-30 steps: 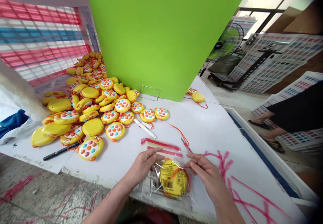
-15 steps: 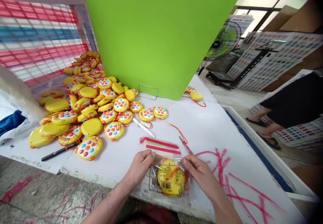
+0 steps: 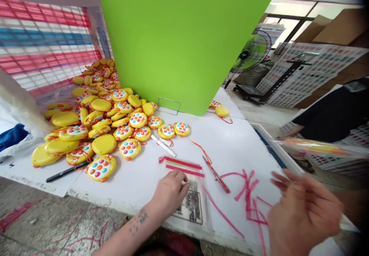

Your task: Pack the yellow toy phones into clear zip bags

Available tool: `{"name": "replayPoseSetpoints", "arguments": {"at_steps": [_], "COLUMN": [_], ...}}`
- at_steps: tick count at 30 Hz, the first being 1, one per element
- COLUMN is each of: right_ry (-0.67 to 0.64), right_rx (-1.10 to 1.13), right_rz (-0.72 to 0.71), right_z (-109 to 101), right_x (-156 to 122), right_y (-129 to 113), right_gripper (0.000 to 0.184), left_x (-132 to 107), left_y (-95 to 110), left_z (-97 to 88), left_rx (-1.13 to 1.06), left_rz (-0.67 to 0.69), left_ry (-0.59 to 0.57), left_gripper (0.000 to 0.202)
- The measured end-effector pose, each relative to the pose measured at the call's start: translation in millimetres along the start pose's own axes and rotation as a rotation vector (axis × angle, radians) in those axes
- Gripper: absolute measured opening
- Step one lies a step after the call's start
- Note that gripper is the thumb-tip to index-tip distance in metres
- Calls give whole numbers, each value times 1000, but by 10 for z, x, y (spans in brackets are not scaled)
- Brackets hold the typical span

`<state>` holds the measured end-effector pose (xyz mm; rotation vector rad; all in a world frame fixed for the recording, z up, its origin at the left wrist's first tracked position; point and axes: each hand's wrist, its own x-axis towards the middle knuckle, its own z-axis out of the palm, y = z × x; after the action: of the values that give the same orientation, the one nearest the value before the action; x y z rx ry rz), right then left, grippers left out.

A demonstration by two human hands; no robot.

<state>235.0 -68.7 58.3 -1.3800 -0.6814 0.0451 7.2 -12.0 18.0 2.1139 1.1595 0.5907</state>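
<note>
The step in hand looks to be letting a bagged toy (image 3: 323, 147) go off to the right: it shows as a blurred yellow and orange shape in clear film, apparently in mid-air beyond the table's (image 3: 230, 140) right edge and apart from any finger. The right hand (image 3: 305, 210) is below it, blurred, its fingers loosely bent and parted, with nothing seen between them — a let-go grip, as far as the blur lets me judge. The left hand (image 3: 173, 190) lies over a flat plastic bag (image 3: 193, 204) near the front edge of the table, fingers curled and thumb close to the forefinger; whether it pinches the film or only rests on it I cannot tell. That bag has a dark printed panel and pink bands (image 3: 184, 168) across its far end, and no toy shows inside it. The next move seems to call for the right hand to come back to the bag — both hands would be needed to part its thin film — and then for a toy from the pile (image 3: 100, 106) on the left. A red tool (image 3: 217, 176) and loose pink strips (image 3: 247, 194) lie to the bag's right, so the hand would need to clear them.
</note>
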Motion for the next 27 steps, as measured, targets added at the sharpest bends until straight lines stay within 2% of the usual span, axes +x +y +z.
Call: {"name": "replayPoseSetpoints", "arguments": {"at_steps": [2, 5, 6, 8, 11, 13, 15, 18, 20, 22, 25, 27], "right_ry": [-192, -738, -880, -1057, -1262, -1404, -1423, -1319, -1324, -1372, -1355, -1288], "right_rx": [32, -75, -133, -225, -364, -570, -848, -1099, -1037, -869, -667, -606], "right_rz": [94, 402, 461, 501, 497, 433, 270, 38, 18, 31, -13, -58], "right_z": [13, 32, 38, 44, 20, -38, -132, -280, -314, -248, 43, 326], "right_x": [-145, -384, -441, -496, -429, -315, -170, 53, 166, 234, 287, 321], "right_y": [96, 343, 415, 504, 517, 500, 484, 393, 245, 68, -72, -6], "right_gripper": [37, 36, 36, 34, 36, 39, 40, 36, 34, 40, 41, 38], "left_x": [36, 66, 67, 60, 42, 35, 31, 28, 26, 27, 32, 34], "left_y": [-20, -68, -80, -93, -94, -93, -93, -94, -95, -98, -106, -110], "left_z": [25, 71, 87, 116, 147, 155, 155, 148, 144, 142, 140, 137], "left_rx": [167, 359, 401, 464, 515, 522, 517, 519, 530, 539, 537, 534], "left_rz": [26, 39, 52, 83, 101, 94, 87, 94, 108, 116, 124, 126], "left_ry": [-21, -41, -44, -49, -50, -47, -50, -32, 2, 33, 38, 33], "left_gripper": [10, 12, 13, 13, 12, 12, 10, 8, 8, 10, 12, 12]}}
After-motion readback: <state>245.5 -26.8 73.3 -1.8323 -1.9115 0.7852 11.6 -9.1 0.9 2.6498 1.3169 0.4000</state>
